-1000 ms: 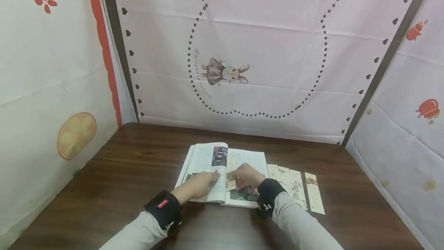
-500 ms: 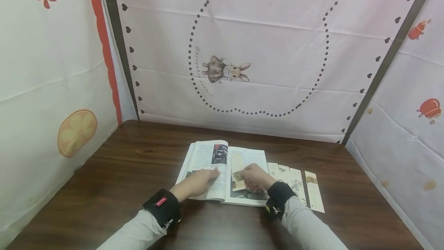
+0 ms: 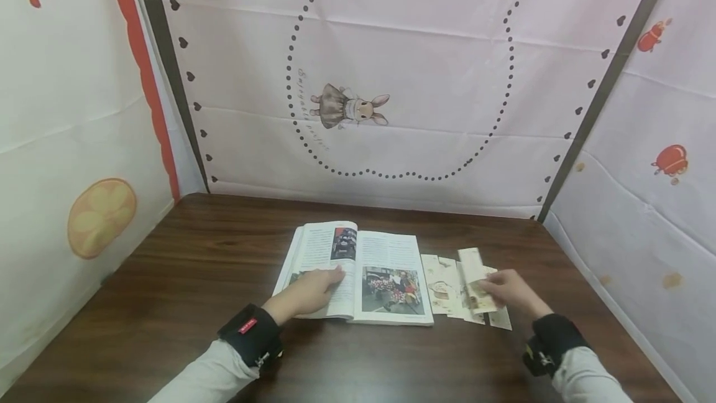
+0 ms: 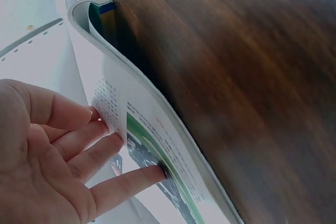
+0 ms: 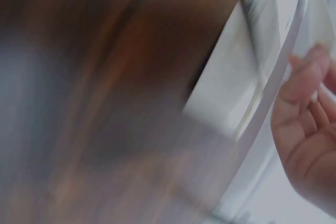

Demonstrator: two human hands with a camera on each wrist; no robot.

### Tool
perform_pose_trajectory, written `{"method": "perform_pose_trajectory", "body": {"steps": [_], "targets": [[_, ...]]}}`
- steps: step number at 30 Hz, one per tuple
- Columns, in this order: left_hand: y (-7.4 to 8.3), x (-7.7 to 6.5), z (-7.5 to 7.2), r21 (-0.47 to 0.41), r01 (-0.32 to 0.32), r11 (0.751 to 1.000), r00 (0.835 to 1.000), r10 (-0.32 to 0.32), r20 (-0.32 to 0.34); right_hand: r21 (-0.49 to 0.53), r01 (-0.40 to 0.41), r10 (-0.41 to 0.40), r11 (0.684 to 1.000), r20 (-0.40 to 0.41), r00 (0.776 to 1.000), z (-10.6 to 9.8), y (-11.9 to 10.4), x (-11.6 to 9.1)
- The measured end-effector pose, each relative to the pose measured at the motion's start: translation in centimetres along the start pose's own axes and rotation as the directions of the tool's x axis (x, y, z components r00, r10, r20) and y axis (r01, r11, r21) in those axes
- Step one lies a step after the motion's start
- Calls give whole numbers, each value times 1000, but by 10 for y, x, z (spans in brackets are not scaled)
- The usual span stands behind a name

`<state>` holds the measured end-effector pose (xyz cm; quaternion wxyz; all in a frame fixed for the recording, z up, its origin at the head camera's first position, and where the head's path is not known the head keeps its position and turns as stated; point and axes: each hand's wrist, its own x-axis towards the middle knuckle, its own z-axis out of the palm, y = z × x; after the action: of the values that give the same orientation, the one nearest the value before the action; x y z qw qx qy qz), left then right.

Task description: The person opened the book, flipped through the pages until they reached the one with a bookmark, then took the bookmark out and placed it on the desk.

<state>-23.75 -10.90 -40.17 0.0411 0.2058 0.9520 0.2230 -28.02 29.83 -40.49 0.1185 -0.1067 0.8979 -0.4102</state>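
An open book (image 3: 386,247) lies on the table, printed text and photos on its pages. My left hand (image 3: 310,291) rests on the left-hand page; in the left wrist view the fingertips of that hand (image 4: 58,166) press on the page, fingers fairly straight. Off to the right of the book, my right hand (image 3: 511,291) pinches a cream, patterned bookmark (image 3: 471,261) above a row of similar bookmarks (image 3: 439,285). The right wrist view is blurred, with the thumb and fingers of the right hand (image 5: 307,124) drawn together near the pale strips (image 5: 226,72).
The dark wooden table (image 3: 224,254) extends around the book. A pale printed curtain (image 3: 419,79) closes off the back, and more cloth walls (image 3: 643,229) stand at both sides. Wrist straps (image 3: 252,334) sit on both arms.
My right hand has drawn the bookmark off the right-hand page and carried it right, over the other bookmarks, uncovering the photo. My left hand stays on the left page. The head view shifts slightly.
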Motion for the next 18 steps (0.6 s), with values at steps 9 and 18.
{"method": "perform_pose_trajectory", "body": {"steps": [9, 18], "targets": [[-1, -3, -1, -27, 20, 999, 1000, -20, 2, -218, -223, 161, 950, -269, 950, -31, 44, -26], [-1, -1, 3, -26, -2, 1000, 1000, 3, 19, -500, -240, 129, 832, -246, 961, -24, 36, -29]]}}
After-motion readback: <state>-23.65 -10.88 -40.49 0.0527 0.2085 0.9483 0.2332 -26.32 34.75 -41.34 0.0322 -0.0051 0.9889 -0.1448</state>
